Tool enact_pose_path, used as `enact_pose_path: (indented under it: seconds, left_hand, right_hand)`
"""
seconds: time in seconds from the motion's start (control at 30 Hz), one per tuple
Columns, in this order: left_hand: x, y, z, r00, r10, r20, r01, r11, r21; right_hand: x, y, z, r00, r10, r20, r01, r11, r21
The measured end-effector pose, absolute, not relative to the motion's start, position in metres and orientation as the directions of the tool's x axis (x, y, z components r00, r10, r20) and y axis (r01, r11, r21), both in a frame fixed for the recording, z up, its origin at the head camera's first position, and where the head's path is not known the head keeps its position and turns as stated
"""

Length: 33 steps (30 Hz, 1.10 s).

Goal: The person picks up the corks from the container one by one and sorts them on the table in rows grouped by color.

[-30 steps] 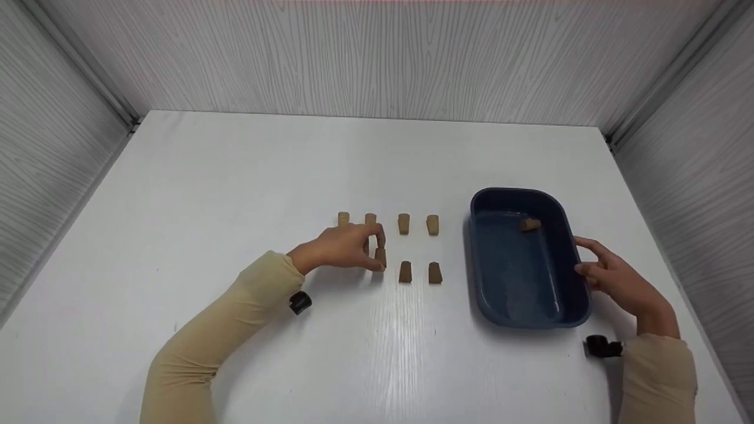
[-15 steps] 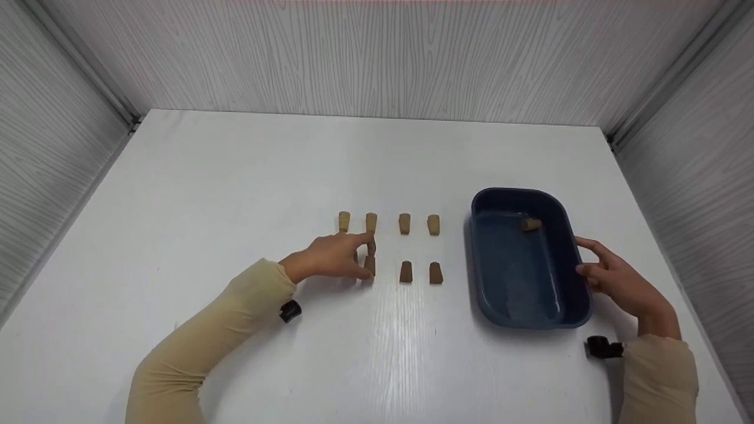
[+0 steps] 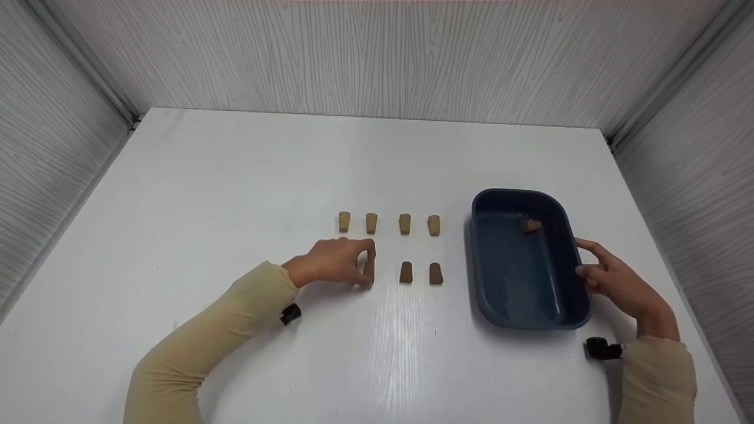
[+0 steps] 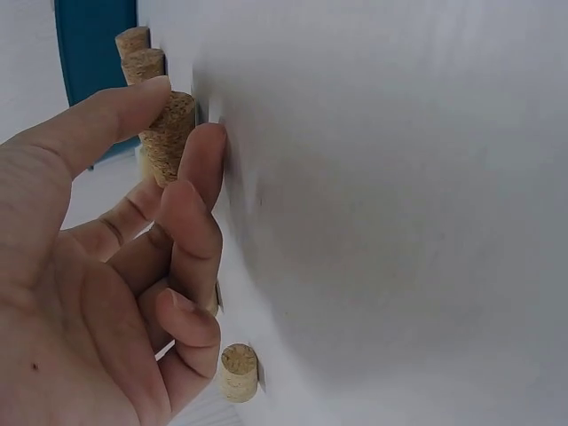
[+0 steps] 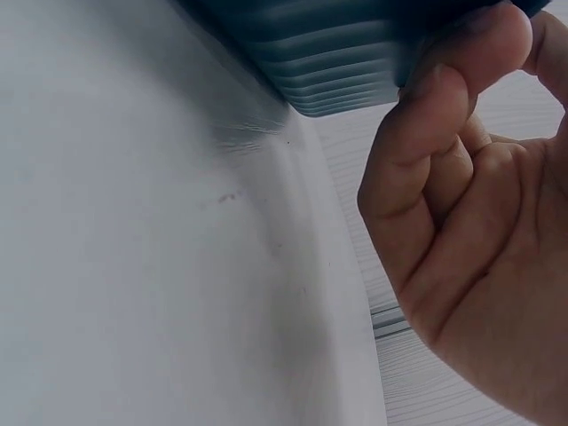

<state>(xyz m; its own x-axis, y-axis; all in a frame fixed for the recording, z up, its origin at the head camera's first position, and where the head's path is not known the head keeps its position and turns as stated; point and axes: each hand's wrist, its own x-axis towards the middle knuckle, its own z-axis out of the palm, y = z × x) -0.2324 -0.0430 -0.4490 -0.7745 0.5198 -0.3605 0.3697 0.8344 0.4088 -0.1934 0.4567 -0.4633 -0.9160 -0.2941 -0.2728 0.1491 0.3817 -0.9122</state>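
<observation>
My left hand (image 3: 333, 261) pinches a tapered cork stopper (image 3: 369, 271) between thumb and fingers, low at the table. In the left wrist view the thumb presses one side of this speckled cork (image 4: 167, 142), and the index finger lies against the other. Two more stoppers, a middle cork (image 3: 406, 272) and an end cork (image 3: 435, 273), stand to its right in the near row. My right hand (image 3: 621, 280) grips the right side of a deep blue tray (image 3: 521, 282). In the right wrist view its curled fingers meet the ribbed tray wall (image 5: 319, 62).
Several lighter corks, among them a leftmost cork (image 3: 344, 221) and a rightmost cork (image 3: 434, 225), form a row farther back. One cork (image 3: 531, 226) lies on its side inside the tray. Panelled walls (image 3: 377, 59) enclose the white table (image 3: 247, 165) at the back and sides.
My left hand has shifted left and a little nearer with the cork, to the left end of the near row. The right hand and tray stay where they were.
</observation>
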Motion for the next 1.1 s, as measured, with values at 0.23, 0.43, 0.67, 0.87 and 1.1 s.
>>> enact_pose_path:
  seconds: [0.23, 0.43, 0.67, 0.87, 1.1]
  left_hand:
    - [-0.232, -0.047, -0.447, -0.783, 0.501, -0.368, 0.352, 0.845, 0.402]
    - [-0.235, -0.040, -0.427, -0.823, 0.480, -0.304, 0.354, 0.852, 0.386]
    - [-0.245, -0.007, -0.392, -0.817, 0.542, -0.196, 0.414, 0.789, 0.453]
    - [-0.252, 0.030, -0.367, -0.781, 0.611, -0.132, 0.499, 0.736, 0.457]
    - [-0.264, 0.069, -0.349, -0.741, 0.659, -0.129, 0.543, 0.701, 0.463]
  right_hand:
    - [-0.197, 0.454, -0.463, -0.915, -0.306, -0.262, 0.131, 0.389, -0.912]
    - [-0.199, 0.454, -0.460, -0.913, -0.312, -0.262, 0.124, 0.399, -0.908]
    - [-0.197, 0.461, -0.457, -0.914, -0.327, -0.240, 0.108, 0.374, -0.921]
    - [-0.192, 0.462, -0.459, -0.918, -0.315, -0.240, 0.108, 0.384, -0.917]
    - [-0.190, 0.457, -0.464, -0.918, -0.312, -0.243, 0.105, 0.400, -0.911]
